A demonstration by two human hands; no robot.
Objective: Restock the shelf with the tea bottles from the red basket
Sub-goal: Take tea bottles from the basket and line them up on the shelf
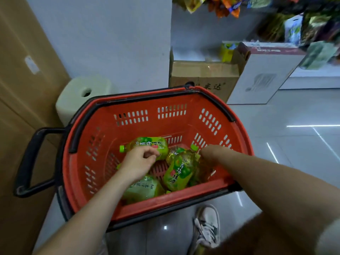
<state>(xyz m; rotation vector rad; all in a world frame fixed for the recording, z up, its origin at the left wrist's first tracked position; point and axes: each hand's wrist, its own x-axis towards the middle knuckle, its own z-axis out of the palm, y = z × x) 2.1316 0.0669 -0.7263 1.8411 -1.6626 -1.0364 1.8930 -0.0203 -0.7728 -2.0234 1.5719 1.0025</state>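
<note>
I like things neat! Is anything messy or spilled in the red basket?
Nothing spilled. The tea bottles lie jumbled on their sides in the red basket, caps pointing different ways. No damage shows.

Tea bottles (176, 170) lie in the basket (147, 205); cardboard box (204, 74) behind.

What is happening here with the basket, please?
A person is bending over a red basket on the floor, with both hands inside it. The left hand is closing its fingers around a tea bottle lying on its side at the back. The right hand reaches toward another tea bottle leaning in the middle; whether it grips it cannot be told. A few more bottles lie in the basket, so restocking is not finished.
</note>
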